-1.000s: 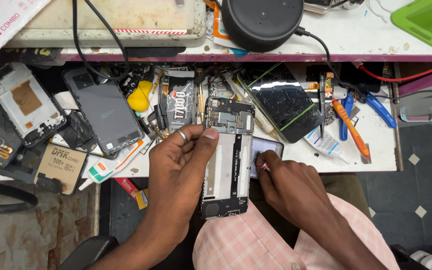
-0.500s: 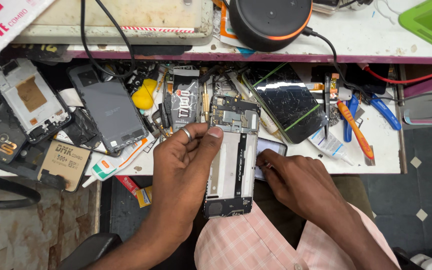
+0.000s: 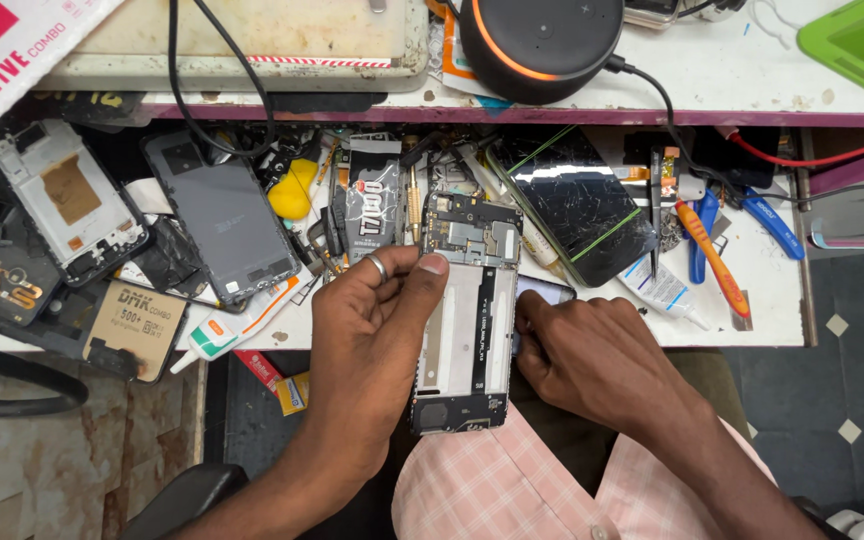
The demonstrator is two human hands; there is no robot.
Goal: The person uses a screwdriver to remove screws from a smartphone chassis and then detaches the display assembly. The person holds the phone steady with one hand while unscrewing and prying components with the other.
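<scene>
Crowding the opened phone: cracked screen, tube, cutters.

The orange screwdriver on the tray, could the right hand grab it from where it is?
Probably yes. The orange screwdriver lies in the open on the tray, just beyond the right hand, with nothing over it. That hand rests against the opened phone and seems to hold nothing, while the left hand grips the phone.

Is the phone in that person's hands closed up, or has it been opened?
Opened. The phone has no back cover: its circuit board and metal frame are bare. The left hand grips it; the right hand touches its side.
</scene>
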